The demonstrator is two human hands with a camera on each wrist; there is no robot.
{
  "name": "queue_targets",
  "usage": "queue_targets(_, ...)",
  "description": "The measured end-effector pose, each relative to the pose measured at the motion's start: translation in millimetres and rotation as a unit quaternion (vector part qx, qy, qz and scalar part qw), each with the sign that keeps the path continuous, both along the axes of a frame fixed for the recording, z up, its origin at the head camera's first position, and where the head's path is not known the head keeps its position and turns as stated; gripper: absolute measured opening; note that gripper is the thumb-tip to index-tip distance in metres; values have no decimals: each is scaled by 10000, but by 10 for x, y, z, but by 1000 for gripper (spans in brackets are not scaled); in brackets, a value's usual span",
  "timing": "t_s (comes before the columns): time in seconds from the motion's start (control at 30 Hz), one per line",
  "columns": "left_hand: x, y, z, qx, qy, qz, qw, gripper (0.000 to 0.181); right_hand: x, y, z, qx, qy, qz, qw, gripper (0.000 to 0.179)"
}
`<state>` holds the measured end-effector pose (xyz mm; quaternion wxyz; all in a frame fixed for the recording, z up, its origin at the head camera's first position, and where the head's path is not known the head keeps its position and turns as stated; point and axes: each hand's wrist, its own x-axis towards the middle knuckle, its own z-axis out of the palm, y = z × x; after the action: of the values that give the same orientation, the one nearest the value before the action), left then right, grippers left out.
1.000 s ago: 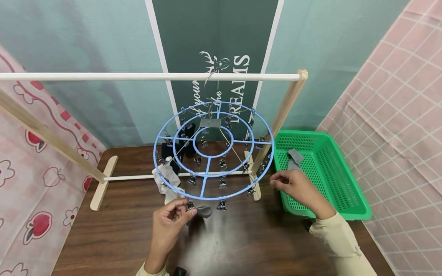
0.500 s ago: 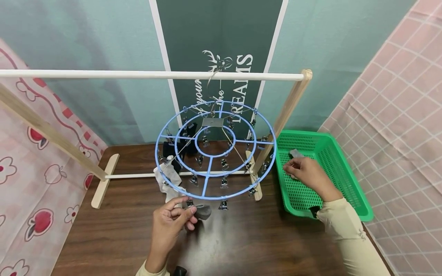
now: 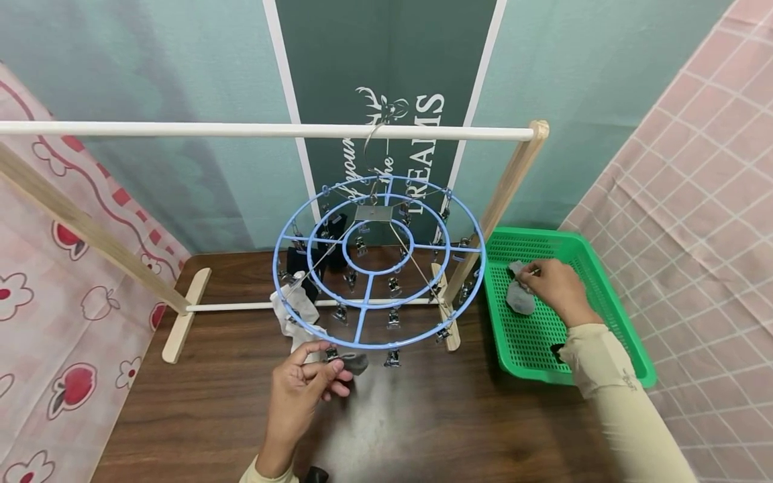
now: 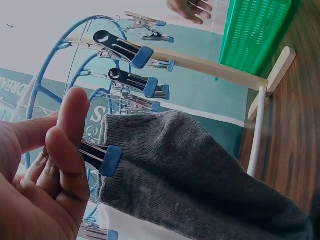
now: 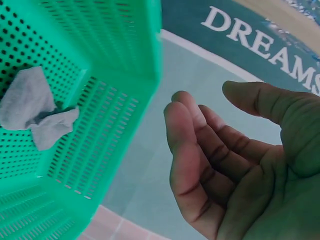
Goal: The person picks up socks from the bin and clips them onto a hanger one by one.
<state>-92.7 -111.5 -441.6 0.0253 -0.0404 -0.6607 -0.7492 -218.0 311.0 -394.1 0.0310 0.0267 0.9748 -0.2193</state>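
Note:
A round blue clip hanger hangs from a white rail. At its front rim, my left hand pinches the handle end of a metal clip with blue tips. That clip bites the cuff of a dark grey sock, which hangs free. My right hand is over the green basket, fingers loosely bent and holding nothing. In the head view its fingertips overlap a lighter grey sock in the basket; the right wrist view shows this grey sock lying crumpled, apart from the fingers.
A white sock and black socks hang at the hanger's left side. Several bare clips dangle around its rings. The white rail sits on wooden posts standing on the brown table.
My right hand has moved rightward from the basket's left rim to above the grey sock inside it. My left hand stays at the clip, and the hanger barely shifts.

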Motion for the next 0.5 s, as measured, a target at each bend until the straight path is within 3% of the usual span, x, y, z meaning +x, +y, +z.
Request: queue_targets(0.5, 14, 1, -20, 743, 630, -87, 9952, 38, -242, 207, -244, -18, -196, -336, 9992, 35)
